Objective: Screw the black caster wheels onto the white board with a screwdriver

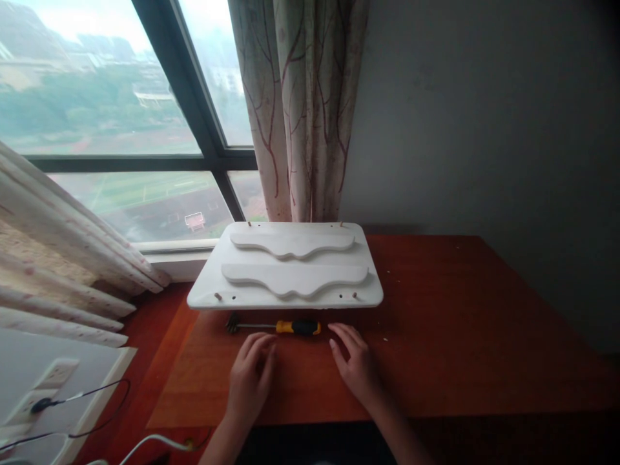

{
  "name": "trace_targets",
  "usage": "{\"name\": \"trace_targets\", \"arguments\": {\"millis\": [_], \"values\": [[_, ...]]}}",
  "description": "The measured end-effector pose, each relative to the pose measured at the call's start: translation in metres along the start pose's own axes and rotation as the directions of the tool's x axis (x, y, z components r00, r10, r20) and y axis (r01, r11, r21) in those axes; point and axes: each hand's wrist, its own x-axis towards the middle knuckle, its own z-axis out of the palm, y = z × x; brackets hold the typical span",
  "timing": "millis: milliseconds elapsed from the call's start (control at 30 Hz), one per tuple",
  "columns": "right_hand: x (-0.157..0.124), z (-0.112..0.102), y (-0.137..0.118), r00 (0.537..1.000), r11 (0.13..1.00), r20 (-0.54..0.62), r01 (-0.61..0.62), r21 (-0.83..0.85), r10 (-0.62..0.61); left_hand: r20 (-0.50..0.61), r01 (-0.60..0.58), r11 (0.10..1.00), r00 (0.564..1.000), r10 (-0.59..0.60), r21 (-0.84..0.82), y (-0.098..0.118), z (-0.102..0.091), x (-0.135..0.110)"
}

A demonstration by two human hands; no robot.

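Note:
My left hand (252, 371) rests at the front of the table, fingers curved and apart from the thumb, holding nothing. Across from it, my right hand (356, 361) is also empty, its thumb and fingers spread. Just beyond them lies a yellow and black screwdriver (298, 327), its shaft pointing left towards a small pile of dark screws (232, 324). Behind the screwdriver is a white board (206, 284) with wooden dowels and holes near its corners. Two white scalloped boards (295, 279) lie flat on top of it.
The reddish-brown wooden table (436, 336) extends to the right, with small white specks on it. A window and a patterned curtain (310, 116) stand behind. At lower left are a wall socket (58, 373), a black plug and a white cable (155, 439).

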Motion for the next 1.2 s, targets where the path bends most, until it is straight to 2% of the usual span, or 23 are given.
{"name": "trace_targets", "arguments": {"millis": [67,167,300,567,767,1200], "values": [[0.000,-0.003,0.003,0.998,0.996,0.011,-0.068,0.055,0.068,0.141,-0.005,0.988,0.990,0.027,-0.155,0.018,0.009,0.002],[0.003,-0.008,0.012,0.986,0.971,0.043,-0.164,0.171,0.159,0.325,0.006,0.957,0.941,0.092,-0.289,0.037,0.022,0.007],[0.003,-0.016,0.018,0.977,0.942,0.084,-0.211,0.260,0.196,0.420,0.054,0.932,0.901,0.110,-0.359,0.046,0.035,0.009],[-0.010,-0.013,-0.010,0.992,0.991,0.116,-0.062,0.117,0.049,0.395,0.167,0.906,0.919,0.000,-0.388,0.050,0.049,0.010],[-0.012,-0.003,-0.008,0.980,0.996,0.195,-0.025,-0.081,0.041,0.375,0.074,0.945,0.926,0.053,-0.317,0.046,0.060,0.006],[-0.012,-0.002,-0.003,0.973,0.992,0.226,-0.019,-0.126,0.047,0.374,0.025,0.967,0.925,0.073,-0.252,0.045,0.063,0.004]]}}
